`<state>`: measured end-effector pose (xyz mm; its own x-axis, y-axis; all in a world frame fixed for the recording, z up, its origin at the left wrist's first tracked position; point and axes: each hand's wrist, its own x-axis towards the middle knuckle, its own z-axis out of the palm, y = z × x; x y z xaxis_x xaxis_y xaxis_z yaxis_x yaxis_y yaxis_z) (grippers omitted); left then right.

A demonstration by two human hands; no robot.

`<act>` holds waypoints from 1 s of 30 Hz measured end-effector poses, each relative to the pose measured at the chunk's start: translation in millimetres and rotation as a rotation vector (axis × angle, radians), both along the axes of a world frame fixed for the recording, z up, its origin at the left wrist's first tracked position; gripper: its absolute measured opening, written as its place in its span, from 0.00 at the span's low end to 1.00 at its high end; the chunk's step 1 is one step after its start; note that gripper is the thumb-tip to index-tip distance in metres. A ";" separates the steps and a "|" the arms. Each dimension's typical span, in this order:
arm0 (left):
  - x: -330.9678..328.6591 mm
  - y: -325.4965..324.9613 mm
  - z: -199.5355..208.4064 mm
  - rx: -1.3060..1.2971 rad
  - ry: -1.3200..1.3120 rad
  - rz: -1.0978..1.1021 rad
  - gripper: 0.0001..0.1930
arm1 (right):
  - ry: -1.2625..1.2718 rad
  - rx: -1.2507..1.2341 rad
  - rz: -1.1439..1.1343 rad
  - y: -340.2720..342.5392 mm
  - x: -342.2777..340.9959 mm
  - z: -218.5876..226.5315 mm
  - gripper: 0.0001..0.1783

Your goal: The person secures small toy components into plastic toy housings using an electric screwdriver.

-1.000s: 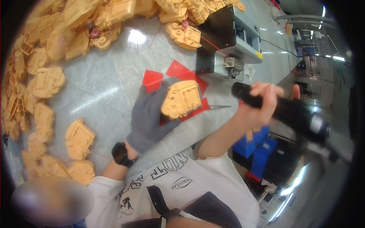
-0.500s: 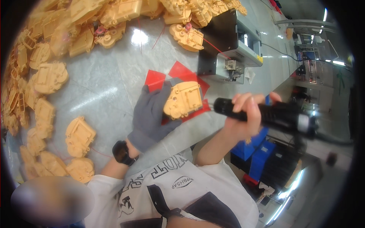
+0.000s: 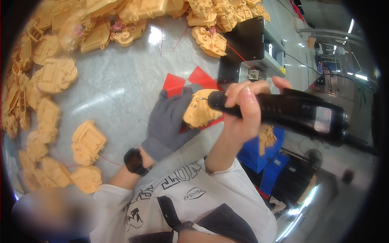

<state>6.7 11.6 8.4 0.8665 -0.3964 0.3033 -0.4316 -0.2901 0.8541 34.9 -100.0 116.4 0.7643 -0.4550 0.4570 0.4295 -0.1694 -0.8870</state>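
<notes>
On a smooth grey desk [image 3: 121, 81], a broad heap of orange-yellow moulded plastic parts [image 3: 142, 10] curves away to the left of a black-and-silver box-shaped metal machine [image 3: 241, 44]. Nearer the person than the machine is a black cylindrical power screwdriver [image 3: 291, 111], held roughly level. Below and left of the machine, the left hand [image 3: 164, 123], in a grey fabric glove, has its fingers curved about one side of an orange-yellow plastic housing [image 3: 198, 113]. Just below the machine, the bare right hand [image 3: 245, 109] has its fingers wrapped round the screwdriver. The housing lies over flat red pieces [image 3: 174, 84], left of and below the machine. Above the housing shows a thin metal bit [image 3: 204, 98]; whether it touches, I cannot tell
</notes>
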 end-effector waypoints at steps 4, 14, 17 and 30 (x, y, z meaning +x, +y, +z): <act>-0.3 -0.8 0.6 -0.012 0.016 0.003 0.42 | 0.054 -0.109 0.051 -5.6 3.9 -7.3 0.28; 6.3 5.9 1.5 0.006 0.017 -0.021 0.49 | 0.002 0.065 0.164 -1.3 11.8 -16.5 0.28; 6.3 4.4 5.9 0.001 0.027 -0.035 0.44 | -0.010 0.048 0.171 -2.8 9.9 -17.2 0.28; -1.3 -24.9 32.1 0.004 0.257 0.221 0.27 | -0.340 0.232 -0.202 -47.0 -73.2 0.1 0.24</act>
<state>5.5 -13.2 40.6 0.9796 -0.1909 0.0623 -0.1284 -0.3566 0.9254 -38.4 -146.9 116.5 0.4745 -0.6991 0.5349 0.6814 -0.0930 -0.7260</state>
